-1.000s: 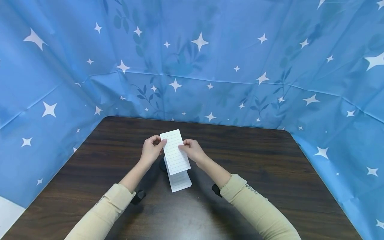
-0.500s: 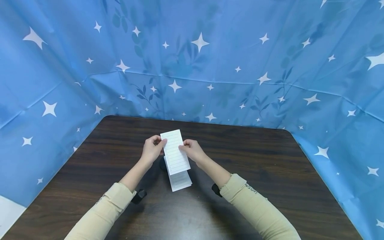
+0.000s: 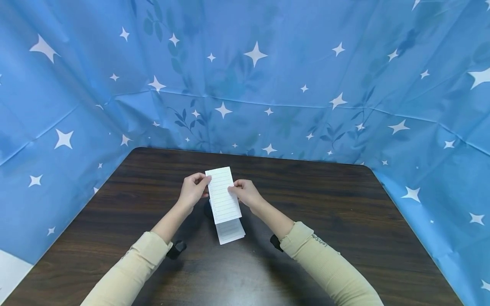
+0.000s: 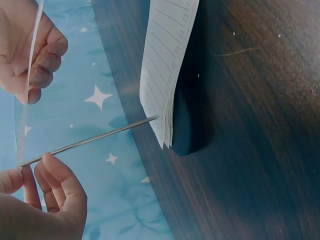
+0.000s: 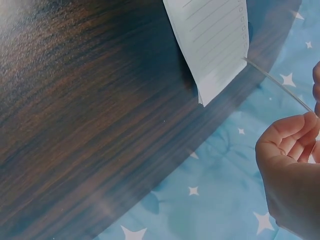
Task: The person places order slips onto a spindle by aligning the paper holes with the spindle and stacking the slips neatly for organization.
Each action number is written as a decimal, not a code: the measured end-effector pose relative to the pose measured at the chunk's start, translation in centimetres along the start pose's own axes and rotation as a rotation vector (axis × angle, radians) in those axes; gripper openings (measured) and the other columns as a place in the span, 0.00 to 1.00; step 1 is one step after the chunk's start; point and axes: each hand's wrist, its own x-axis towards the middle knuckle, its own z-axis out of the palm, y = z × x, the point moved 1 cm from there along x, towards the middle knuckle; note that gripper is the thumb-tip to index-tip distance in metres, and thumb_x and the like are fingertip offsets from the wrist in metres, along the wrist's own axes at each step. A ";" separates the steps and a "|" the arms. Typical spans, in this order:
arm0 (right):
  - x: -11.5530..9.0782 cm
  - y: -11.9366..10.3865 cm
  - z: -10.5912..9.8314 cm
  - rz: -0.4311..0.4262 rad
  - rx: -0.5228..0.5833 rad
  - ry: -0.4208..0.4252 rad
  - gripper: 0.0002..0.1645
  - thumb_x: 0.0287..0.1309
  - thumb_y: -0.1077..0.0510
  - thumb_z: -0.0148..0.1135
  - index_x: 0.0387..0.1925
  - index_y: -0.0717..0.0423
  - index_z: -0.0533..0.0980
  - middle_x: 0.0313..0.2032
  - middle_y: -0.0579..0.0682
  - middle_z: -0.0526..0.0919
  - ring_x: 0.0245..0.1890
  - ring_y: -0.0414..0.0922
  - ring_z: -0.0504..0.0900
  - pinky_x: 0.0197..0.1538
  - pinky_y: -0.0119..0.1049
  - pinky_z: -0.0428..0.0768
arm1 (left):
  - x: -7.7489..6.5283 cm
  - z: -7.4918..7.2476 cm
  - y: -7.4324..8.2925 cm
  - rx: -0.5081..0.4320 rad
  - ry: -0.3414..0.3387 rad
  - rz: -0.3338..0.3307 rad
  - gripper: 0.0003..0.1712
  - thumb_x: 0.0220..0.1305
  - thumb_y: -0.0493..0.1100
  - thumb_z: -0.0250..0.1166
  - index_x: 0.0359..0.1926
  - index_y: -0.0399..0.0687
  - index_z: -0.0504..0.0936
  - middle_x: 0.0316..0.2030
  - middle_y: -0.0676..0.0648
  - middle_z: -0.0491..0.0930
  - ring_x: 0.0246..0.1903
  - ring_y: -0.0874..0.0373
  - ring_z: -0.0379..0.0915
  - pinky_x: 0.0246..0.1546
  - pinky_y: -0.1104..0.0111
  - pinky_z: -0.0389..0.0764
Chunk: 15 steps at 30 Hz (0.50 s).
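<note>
A white lined sheet (image 3: 223,197) with small checkboxes is held up between both hands. My left hand (image 3: 194,190) pinches its left edge, and my right hand (image 3: 245,192) pinches the right edge. Below it, several similar sheets (image 3: 230,233) are pierced by a thin metal spike (image 4: 90,140) on a black base (image 4: 184,135), like a receipt spike. In the left wrist view, the spike's upper end meets the held sheet, seen edge-on, beside the left fingertips. Whether the tip has gone through cannot be made out. The head view hides most of the base.
The dark wood table (image 3: 306,204) extends around the spike. A blue curtain with white stars (image 3: 245,85) hangs behind and along both sides. A dark band or camera mount (image 3: 176,250) sits at the left wrist, and another (image 3: 276,242) at the right.
The held sheet has come down very slightly and turned a little more upright. Both hands keep the same pinch, and the pierced sheets below stay in place.
</note>
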 end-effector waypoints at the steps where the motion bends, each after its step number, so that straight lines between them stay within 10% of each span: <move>1: 0.0 0.1 0.0 -0.001 0.000 -0.004 0.11 0.63 0.58 0.56 0.38 0.64 0.77 0.28 0.51 0.80 0.25 0.40 0.72 0.36 0.37 0.76 | 0.0 0.0 0.0 0.002 -0.002 0.000 0.15 0.68 0.44 0.55 0.42 0.33 0.77 0.26 0.51 0.73 0.22 0.65 0.72 0.26 0.74 0.78; 15: 0.4 0.8 -0.3 -0.005 -0.041 0.002 0.10 0.61 0.60 0.58 0.34 0.65 0.79 0.20 0.46 0.71 0.21 0.43 0.68 0.28 0.32 0.70 | 0.4 -0.4 -0.8 0.090 -0.040 -0.012 0.12 0.65 0.41 0.57 0.40 0.34 0.77 0.26 0.51 0.73 0.23 0.65 0.72 0.26 0.73 0.78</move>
